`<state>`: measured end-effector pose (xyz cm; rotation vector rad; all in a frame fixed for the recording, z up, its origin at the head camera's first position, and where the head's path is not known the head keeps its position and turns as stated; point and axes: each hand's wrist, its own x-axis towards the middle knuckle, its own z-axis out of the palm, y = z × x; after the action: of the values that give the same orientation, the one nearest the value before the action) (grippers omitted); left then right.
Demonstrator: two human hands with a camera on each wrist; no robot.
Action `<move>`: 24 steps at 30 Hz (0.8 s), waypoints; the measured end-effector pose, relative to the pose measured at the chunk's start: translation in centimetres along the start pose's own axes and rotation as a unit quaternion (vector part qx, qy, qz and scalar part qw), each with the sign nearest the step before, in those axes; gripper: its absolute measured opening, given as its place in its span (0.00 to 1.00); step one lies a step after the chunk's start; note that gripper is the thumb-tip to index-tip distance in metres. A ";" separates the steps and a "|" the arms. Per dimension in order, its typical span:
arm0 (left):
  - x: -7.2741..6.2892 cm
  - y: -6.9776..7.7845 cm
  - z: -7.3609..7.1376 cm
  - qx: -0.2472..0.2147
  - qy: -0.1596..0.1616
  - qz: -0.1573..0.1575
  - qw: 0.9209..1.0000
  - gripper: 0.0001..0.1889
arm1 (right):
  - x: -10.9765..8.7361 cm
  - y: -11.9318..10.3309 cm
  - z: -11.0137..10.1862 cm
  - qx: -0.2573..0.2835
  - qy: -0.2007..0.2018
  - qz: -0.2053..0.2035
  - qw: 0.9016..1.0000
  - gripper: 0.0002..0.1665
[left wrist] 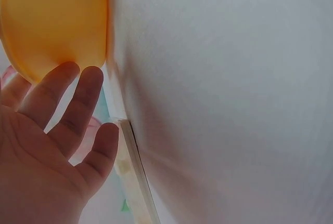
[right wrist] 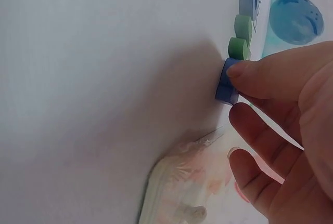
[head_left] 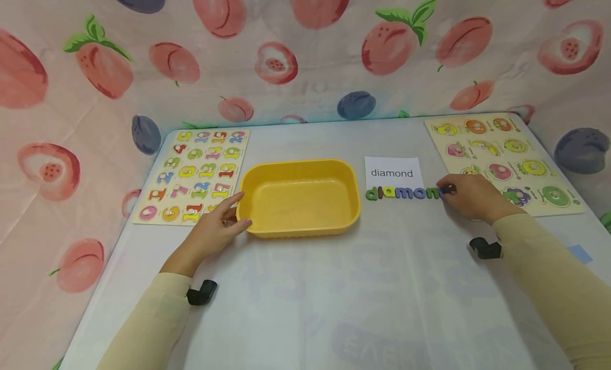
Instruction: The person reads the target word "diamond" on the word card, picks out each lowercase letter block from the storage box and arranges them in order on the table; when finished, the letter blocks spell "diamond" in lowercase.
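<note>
My left hand (head_left: 212,229) rests against the left end of a yellow plastic tray (head_left: 298,233). In the left wrist view its loosely extended fingers (left wrist: 86,96) touch the tray's outer wall (left wrist: 57,16). Over on the right, my right hand (head_left: 470,195) pinches a blue letter (right wrist: 227,95) between thumb and fingers, at the right end of a row of colourful letters. Green n (head_left: 431,193) stands just left of it, after d, i, a, m and o. Above the row lies a white card (head_left: 393,171) printed "diamond". The fingers partly hide the blue letter's shape.
A wooden number puzzle board (head_left: 191,176) lies left of the tray, partly behind the left hand. At the right is a fruit puzzle board (head_left: 506,163), with the right hand over its near-left edge. A fruit-patterned cloth (head_left: 315,57) hangs behind the white table (head_left: 305,296).
</note>
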<state>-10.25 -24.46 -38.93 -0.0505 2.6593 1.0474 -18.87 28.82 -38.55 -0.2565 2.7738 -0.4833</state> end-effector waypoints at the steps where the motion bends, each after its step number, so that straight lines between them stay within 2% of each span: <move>1: 0.0 0.0 0.0 0.000 0.000 0.000 1.000 0.41 | 0.0 0.0 0.0 -0.001 0.000 0.000 1.000 0.21; 13: -0.1 0.1 0.0 0.003 0.000 0.000 1.000 0.41 | -0.2 -0.1 0.0 0.009 -0.009 0.012 1.000 0.22; 24: 0.0 0.1 0.1 -0.004 0.007 0.006 1.000 0.41 | -0.2 0.1 0.1 0.009 0.002 0.009 1.000 0.21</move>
<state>-10.18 -24.34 -38.96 -0.0439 2.6711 1.0637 -18.66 28.91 -38.63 -0.2261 2.7711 -0.5042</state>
